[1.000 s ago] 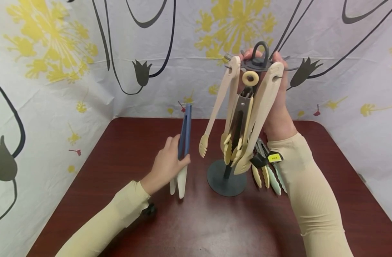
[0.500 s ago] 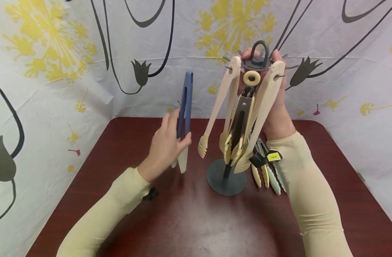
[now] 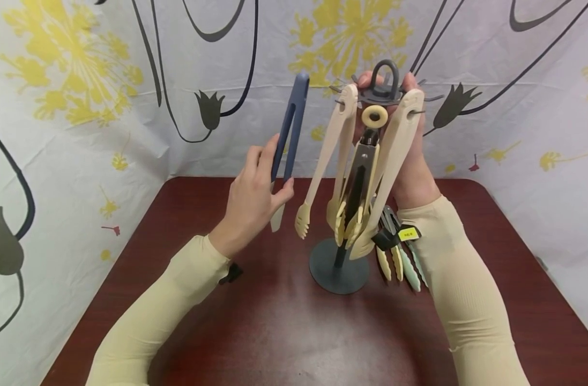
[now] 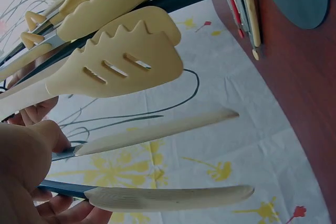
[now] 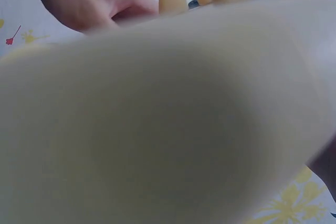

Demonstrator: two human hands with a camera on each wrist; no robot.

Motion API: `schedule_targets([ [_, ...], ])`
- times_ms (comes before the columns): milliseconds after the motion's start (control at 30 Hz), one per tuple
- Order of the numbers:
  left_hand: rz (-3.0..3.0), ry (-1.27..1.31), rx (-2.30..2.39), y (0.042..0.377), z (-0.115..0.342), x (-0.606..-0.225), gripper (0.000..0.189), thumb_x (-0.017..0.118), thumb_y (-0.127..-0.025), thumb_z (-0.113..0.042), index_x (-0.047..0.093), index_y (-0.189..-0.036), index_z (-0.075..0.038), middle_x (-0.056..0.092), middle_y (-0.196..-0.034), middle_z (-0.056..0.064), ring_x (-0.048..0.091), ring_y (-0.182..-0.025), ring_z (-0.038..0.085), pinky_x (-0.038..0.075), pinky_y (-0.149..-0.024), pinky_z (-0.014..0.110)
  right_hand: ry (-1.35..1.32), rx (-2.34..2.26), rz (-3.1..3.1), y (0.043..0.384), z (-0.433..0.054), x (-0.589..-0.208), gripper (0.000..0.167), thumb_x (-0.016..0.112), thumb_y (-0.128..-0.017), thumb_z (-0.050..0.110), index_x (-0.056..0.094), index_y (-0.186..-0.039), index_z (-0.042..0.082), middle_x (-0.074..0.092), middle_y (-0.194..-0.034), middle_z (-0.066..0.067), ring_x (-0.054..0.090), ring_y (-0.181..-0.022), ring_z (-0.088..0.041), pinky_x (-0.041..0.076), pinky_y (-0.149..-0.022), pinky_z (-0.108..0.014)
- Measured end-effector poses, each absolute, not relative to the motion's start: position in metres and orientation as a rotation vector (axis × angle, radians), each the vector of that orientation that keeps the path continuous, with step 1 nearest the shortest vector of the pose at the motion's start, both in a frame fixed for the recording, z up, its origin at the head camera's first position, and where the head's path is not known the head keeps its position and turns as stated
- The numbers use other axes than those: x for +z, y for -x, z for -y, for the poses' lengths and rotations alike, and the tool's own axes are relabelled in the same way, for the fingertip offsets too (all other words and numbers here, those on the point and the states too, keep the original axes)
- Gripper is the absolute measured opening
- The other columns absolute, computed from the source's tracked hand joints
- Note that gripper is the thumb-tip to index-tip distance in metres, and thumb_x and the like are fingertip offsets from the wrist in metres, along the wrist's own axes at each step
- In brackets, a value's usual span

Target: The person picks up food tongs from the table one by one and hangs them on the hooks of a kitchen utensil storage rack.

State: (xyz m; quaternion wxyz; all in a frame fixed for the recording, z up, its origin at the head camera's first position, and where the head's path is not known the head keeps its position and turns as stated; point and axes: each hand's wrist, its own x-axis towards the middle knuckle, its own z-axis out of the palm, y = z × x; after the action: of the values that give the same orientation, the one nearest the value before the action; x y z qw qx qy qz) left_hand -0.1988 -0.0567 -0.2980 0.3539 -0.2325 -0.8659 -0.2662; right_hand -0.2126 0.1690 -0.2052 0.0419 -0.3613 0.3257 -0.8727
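My left hand pinches a pair of blue-handled tongs between thumb and fingers, raised above the table left of a dark utensil stand. Their two pale arms stand apart, seen below the hanging tools in the left wrist view. From behind, my right hand grips the stand's top by its hooked disc. Pale-handled utensils hang there, including a slotted turner with a toothed edge. Yellow-tipped metal tongs hang at the front by a yellow ring.
More tongs with yellow and mint tips lie on the dark red table, partly behind my right wrist. A patterned white cloth hangs behind. A blurred pale shape fills most of the right wrist view.
My left hand has lifted the blue-handled tongs up from near the table and slightly right, towards the stand's top. The tongs now lean right. My right hand keeps its grip on the stand.
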Motion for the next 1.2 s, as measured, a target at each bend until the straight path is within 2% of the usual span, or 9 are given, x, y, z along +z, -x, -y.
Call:
schedule_targets([
  [167, 2.196, 0.641, -0.654, 0.198, 0.051, -0.293, 0.074, 0.071, -0.087, -0.024, 0.036, -0.152, -0.015, 0.052, -0.114, 0.013, 0.055, -0.075, 0.019, 0.053, -0.056, 0.034, 1.121, -2.665, -1.075, 0.216, -0.171, -0.205, 0.073, -0.003, -0.106, 0.040, 0.056, -0.106, -0.003, 0.060, -0.076, -0.013, 0.056, -0.053, -0.019, 0.043, -0.051, -0.035],
  [433, 2.154, 0.646, -0.615, 0.198, 0.047, -0.289, 0.076, 0.073, -0.086, -0.023, 0.037, -0.152, -0.017, 0.053, -0.113, 0.014, 0.057, -0.080, 0.022, 0.054, -0.056, 0.037, 1.119, -2.674, -0.907, 0.217, -0.170, -0.204, 0.076, -0.004, -0.105, 0.041, 0.055, -0.104, -0.007, 0.057, -0.090, -0.017, 0.055, -0.054, -0.023, 0.044, -0.051, -0.037],
  [600, 2.149, 0.656, -0.604, 0.199, 0.045, -0.288, 0.076, 0.074, -0.085, -0.022, 0.038, -0.151, -0.017, 0.054, -0.113, 0.014, 0.059, -0.084, 0.023, 0.056, -0.060, 0.038, 1.108, -2.686, -0.920, 0.217, -0.170, -0.205, 0.075, -0.003, -0.106, 0.041, 0.055, -0.104, -0.007, 0.058, -0.091, -0.016, 0.056, -0.054, -0.022, 0.044, -0.050, -0.036],
  [733, 2.160, 0.677, -0.608, 0.198, 0.044, -0.288, 0.074, 0.073, -0.086, -0.023, 0.038, -0.152, -0.018, 0.053, -0.113, 0.014, 0.059, -0.085, 0.023, 0.055, -0.060, 0.037, 1.109, -2.703, -0.949, 0.217, -0.171, -0.205, 0.074, -0.002, -0.106, 0.039, 0.056, -0.103, -0.007, 0.057, -0.098, -0.014, 0.056, -0.055, -0.022, 0.045, -0.051, -0.037],
  [900, 2.161, 0.697, -0.607, 0.199, 0.041, -0.289, 0.074, 0.073, -0.088, -0.024, 0.037, -0.152, -0.018, 0.054, -0.113, 0.014, 0.058, -0.086, 0.024, 0.054, -0.060, 0.038, 1.118, -2.687, -1.071, 0.219, -0.172, -0.206, 0.075, -0.003, -0.106, 0.038, 0.057, -0.106, -0.005, 0.058, -0.087, -0.015, 0.056, -0.053, -0.021, 0.045, -0.051, -0.036],
  [1133, 2.176, 0.736, -0.587, 0.200, 0.038, -0.292, 0.078, 0.077, -0.087, -0.026, 0.036, -0.153, -0.021, 0.054, -0.113, 0.014, 0.058, -0.086, 0.024, 0.054, -0.062, 0.038, 1.068, -2.750, -1.254, 0.221, -0.172, -0.209, 0.076, -0.003, -0.106, 0.036, 0.063, -0.102, -0.001, 0.057, -0.102, -0.011, 0.055, -0.073, -0.016, 0.044, -0.065, -0.031],
  [1200, 2.174, 0.744, -0.584, 0.200, 0.037, -0.293, 0.078, 0.077, -0.086, -0.027, 0.036, -0.152, -0.020, 0.056, -0.111, 0.014, 0.058, -0.087, 0.024, 0.055, -0.063, 0.038, 1.054, -2.751, -1.289, 0.221, -0.172, -0.209, 0.075, -0.003, -0.106, 0.036, 0.063, -0.103, 0.000, 0.057, -0.102, -0.010, 0.055, -0.074, -0.016, 0.044, -0.065, -0.031],
])
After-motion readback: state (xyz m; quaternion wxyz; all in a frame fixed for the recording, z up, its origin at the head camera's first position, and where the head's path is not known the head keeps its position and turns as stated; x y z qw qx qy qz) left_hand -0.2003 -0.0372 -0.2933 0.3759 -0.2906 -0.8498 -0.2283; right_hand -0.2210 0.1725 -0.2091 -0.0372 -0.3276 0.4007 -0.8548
